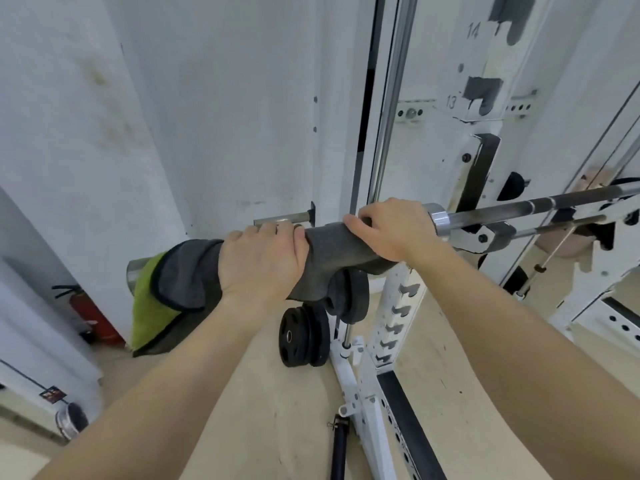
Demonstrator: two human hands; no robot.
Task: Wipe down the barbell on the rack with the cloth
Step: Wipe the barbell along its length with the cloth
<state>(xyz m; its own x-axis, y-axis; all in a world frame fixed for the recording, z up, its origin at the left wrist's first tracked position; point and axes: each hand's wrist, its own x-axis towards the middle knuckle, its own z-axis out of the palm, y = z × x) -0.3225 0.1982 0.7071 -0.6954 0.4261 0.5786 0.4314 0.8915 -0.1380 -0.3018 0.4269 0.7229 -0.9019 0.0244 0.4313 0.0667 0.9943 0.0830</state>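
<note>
Both hands gripped the cloth (332,251) around the barbell (519,211) sleeve at frame centre: left hand (261,263), right hand (391,230). Loose corner hanging lower left risked slipping off.

Grey-and-green cloth (194,282) wrapped around the barbell (540,204) sleeve, green corner hanging below its outer end. Left hand (261,261) clamped over the cloth, right hand (391,230) gripping just beside it, next to the barbell's collar. White rack (391,317) upright behind; black weight plates (303,336) below the barbell.
</note>
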